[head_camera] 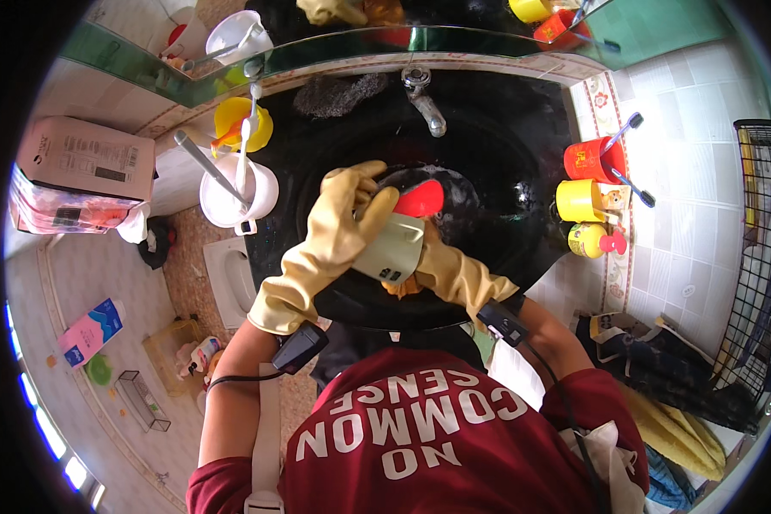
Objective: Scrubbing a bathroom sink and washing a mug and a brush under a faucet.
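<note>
Both my hands wear pale yellow rubber gloves over a black sink basin (501, 257). My left hand (340, 218) grips the left side of a pale grey-green plastic cup (392, 250), thumb towards its far edge. At the cup's right side is my right hand (443, 257), its fingers mostly hidden behind the cup. An orange cloth-like thing (403, 287) shows just below the cup, close to my right hand. Beyond the cup, a red object (421, 198), perhaps another cup, lies in the basin beside foamy water.
A chrome faucet (427, 106) rises at the basin's back, with a dark mesh scrubber (337, 95) left of it. A white mug (265, 193) and yellow cup (257, 128) stand left. At right are a red cup (584, 160), yellow cup (575, 200) and pump bottle (584, 240).
</note>
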### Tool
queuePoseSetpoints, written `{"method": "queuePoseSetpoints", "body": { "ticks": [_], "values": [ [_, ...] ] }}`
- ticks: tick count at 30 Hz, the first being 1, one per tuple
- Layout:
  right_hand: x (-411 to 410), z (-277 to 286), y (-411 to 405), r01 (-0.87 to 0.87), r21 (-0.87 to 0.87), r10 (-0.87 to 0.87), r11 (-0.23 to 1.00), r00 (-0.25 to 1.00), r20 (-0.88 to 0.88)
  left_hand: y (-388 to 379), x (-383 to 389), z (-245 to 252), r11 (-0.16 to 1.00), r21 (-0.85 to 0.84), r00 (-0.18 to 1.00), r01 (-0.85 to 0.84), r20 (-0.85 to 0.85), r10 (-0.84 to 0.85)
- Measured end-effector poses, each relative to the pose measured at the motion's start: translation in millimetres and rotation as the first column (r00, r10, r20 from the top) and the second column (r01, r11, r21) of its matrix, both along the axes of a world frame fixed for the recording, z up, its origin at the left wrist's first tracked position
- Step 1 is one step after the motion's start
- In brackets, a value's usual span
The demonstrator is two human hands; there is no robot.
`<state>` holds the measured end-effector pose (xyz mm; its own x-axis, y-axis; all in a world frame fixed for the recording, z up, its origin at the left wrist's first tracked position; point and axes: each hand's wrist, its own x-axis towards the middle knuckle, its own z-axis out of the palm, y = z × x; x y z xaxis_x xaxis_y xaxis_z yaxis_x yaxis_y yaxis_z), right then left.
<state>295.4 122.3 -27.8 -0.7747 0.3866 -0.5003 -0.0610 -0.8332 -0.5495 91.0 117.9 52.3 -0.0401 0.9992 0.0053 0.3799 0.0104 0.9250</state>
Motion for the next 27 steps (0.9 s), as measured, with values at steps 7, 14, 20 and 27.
{"method": "queuePoseSetpoints", "body": {
  "ticks": [7,14,20,27],
  "values": [
    [-13,17,21,0.032,0.634,0.08,0.773,0.986,-0.148,-12,-6,12,0.845,-0.502,0.719,0.185,0.655,0.231],
    [4,11,17,0.078,0.498,-0.011,0.864,0.991,-0.136,-14,10,3,0.882,-0.47,0.745,0.04,0.602,0.288],
    [18,12,25,0.101,0.095,-0.081,0.99,0.978,-0.194,-7,-19,5,0.981,-0.101,0.954,0.167,0.27,-0.134],
    [45,49,55,-0.052,0.643,-0.174,0.764,0.943,0.283,3,-48,-20,0.975,-0.214,0.21,0.052,0.957,0.199]
  ]
}}
